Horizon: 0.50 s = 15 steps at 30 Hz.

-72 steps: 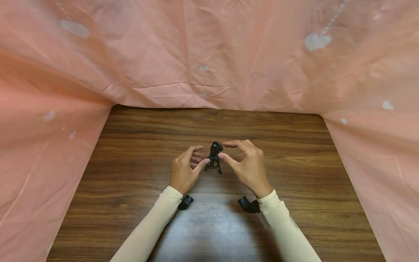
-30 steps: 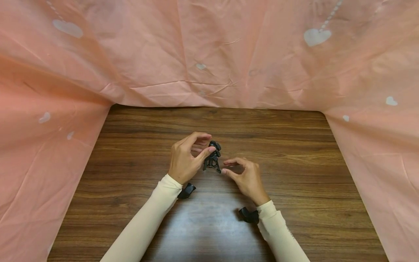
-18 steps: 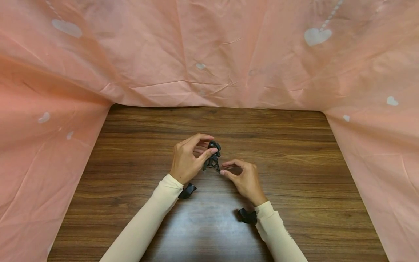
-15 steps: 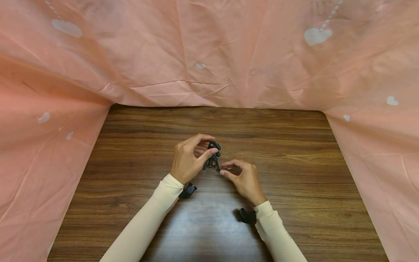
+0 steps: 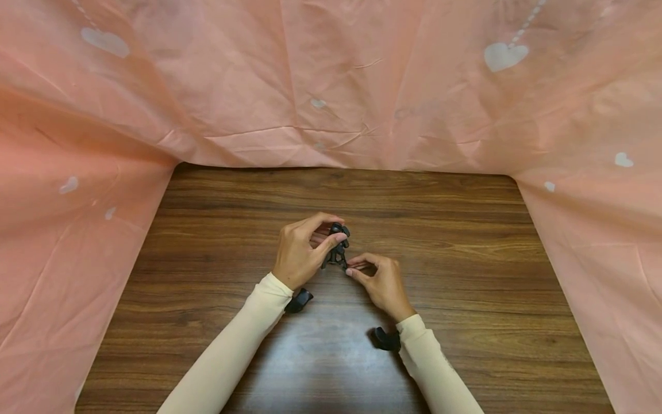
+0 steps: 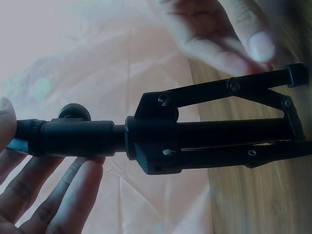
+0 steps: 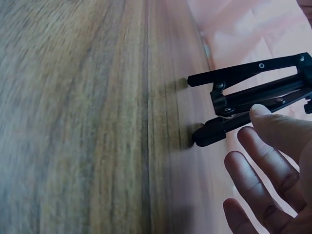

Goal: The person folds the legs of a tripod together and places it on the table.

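A small black mini tripod [image 6: 151, 126] stands upright between the two hands, its legs partly spread and its feet close over the wooden table. My left hand [image 5: 301, 250] grips its upper part, with the thumb on the near side and the fingers behind. In the left wrist view a round knob [image 6: 74, 111] juts from the tripod's neck. Low at the right side, my right hand [image 5: 384, 286] pinches one leg [image 7: 239, 123]; the thumb tip overlaps that leg in the right wrist view, while the other fingers spread loosely below.
The brown wood-grain table [image 5: 248, 195] surrounds the hands. Pink cloth [image 5: 336, 75] printed with pale hearts hangs at the back and both sides. Black wrist-worn devices [image 5: 298, 301] sit at the cuffs of the cream sleeves [image 5: 233, 345].
My left hand has shifted up from the tripod's lower part to its top. My right hand has come down from the top to a leg, then moved slightly left against it.
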Tool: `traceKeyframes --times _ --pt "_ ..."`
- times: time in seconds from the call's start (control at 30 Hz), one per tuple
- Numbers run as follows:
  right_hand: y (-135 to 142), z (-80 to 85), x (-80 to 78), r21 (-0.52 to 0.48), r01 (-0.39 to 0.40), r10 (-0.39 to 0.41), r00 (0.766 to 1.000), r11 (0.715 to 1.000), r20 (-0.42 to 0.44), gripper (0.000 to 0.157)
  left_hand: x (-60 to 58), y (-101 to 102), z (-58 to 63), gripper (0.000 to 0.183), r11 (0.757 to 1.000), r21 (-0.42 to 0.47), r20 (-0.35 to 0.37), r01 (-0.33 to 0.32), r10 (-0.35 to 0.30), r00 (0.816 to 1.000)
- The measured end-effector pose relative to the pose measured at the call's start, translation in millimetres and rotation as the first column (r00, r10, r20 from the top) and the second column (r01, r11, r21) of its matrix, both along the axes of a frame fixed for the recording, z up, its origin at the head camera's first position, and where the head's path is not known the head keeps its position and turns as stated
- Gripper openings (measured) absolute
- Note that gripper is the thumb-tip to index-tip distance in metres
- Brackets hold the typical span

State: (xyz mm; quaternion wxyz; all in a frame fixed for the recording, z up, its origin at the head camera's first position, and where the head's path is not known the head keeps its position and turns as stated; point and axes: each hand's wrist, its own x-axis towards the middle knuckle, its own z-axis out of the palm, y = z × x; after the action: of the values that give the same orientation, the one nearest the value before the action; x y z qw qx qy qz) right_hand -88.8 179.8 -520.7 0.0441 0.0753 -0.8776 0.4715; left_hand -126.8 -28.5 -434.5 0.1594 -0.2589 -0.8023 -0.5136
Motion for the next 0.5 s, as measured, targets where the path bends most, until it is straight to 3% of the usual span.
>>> traceKeyframes --times 0.5 --pt "-4.7 -10.2 -7.9 0.007 0.019 -0.019 1.0 1.0 0.0 0.008 -0.3 1.6 -2.4 0.021 0.999 0.032 0.017 0.016 -0.017 1.0"
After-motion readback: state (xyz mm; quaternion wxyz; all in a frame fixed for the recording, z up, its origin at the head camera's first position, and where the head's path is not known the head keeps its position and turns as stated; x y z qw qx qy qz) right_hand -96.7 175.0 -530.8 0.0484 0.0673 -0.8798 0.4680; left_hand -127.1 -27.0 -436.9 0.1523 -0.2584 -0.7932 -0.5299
